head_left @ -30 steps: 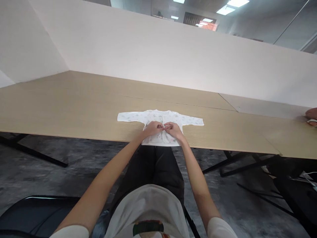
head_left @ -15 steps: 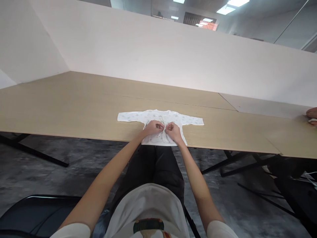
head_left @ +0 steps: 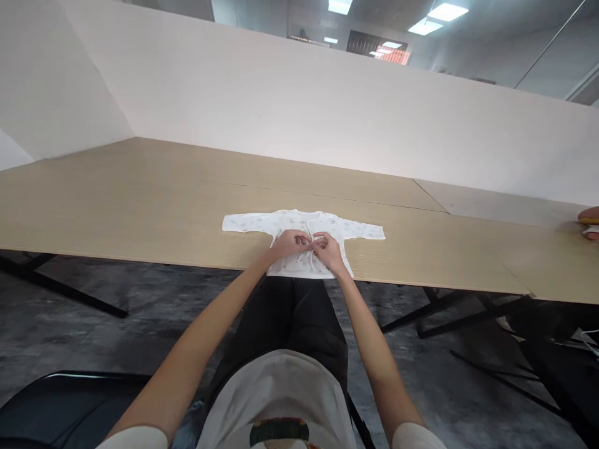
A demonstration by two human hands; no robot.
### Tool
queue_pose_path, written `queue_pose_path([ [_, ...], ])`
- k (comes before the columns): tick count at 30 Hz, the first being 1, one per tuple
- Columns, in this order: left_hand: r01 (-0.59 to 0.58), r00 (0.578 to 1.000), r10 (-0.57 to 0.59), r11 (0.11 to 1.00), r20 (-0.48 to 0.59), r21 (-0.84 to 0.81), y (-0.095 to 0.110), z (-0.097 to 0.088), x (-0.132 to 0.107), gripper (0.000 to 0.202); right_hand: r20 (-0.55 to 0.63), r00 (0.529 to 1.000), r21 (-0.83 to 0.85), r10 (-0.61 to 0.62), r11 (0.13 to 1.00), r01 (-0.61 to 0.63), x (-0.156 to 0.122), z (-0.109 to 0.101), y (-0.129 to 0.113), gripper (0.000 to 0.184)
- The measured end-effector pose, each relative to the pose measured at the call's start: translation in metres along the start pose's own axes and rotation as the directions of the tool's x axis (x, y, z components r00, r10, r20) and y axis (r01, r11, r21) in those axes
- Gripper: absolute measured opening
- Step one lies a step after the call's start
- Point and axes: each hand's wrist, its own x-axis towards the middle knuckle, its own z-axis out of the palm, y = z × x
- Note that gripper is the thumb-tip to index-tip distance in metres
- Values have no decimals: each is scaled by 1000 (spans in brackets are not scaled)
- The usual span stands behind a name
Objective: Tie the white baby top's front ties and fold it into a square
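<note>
A small white long-sleeved baby shirt (head_left: pixel 292 220) with a faint print lies flat at the table's front edge, sleeves spread to both sides. My left hand (head_left: pixel 293 242) and my right hand (head_left: pixel 326 248) meet over its front opening, halfway down. Both hands are closed in a pinch on the shirt's front edge, fingertips almost touching. What exactly sits between the fingertips, cloth or a fastening, is too small to make out. Below the hands the front edges part slightly.
The long wooden table (head_left: pixel 163 193) runs across the view, with a white partition (head_left: pixel 281 100) along its back. Folded coloured cloth (head_left: pixel 590 217) lies at the far right. A black chair (head_left: pixel 70 405) stands at lower left, and dark table legs (head_left: pixel 435 312) show beneath.
My fingertips have drawn slightly closer together over the shirt's opening. The shirt stays in place, and the view has tilted a little.
</note>
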Motion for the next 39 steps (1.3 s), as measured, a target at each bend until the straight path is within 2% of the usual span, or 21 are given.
queue_pose_path([
  [4,15,999,-16,999,41,44,-2,-1,1,34,-97,995,-23,38,999,-40,1,-2,1,28],
  [8,-15,1000,16,996,-5,90,-1,-2,1,29,-221,974,-120,40,990,-68,2,-6,4,28],
  [12,-23,997,38,979,-69,203,-2,-1,3,25,-175,984,-317,26,945,-81,13,-5,-1,29],
  [16,41,996,-16,960,-92,276,-7,2,7,32,-109,993,-529,52,842,-102,36,7,-14,39],
  [20,135,978,-83,950,-190,281,-14,4,9,40,-68,993,-643,92,758,-114,61,23,-28,44],
  [23,179,956,-113,956,-269,234,-17,6,10,49,-41,990,-651,133,748,-127,75,31,-33,47],
  [26,187,946,-133,969,-297,159,-18,8,8,60,-52,985,-671,165,725,-157,83,34,-31,37],
  [29,164,965,-111,962,-238,218,-15,9,4,59,-90,986,-674,140,720,-164,85,34,-23,23],
  [32,128,986,-79,923,-146,364,-9,7,5,47,-136,985,-608,106,776,-168,85,30,-15,17],
  [35,161,986,-122,872,-114,463,-3,2,19,35,-174,981,-528,81,833,-163,84,24,-8,18],
  [39,339,941,-306,848,-147,407,2,2,54,35,-215,976,-387,34,915,-117,85,18,2,20],
])
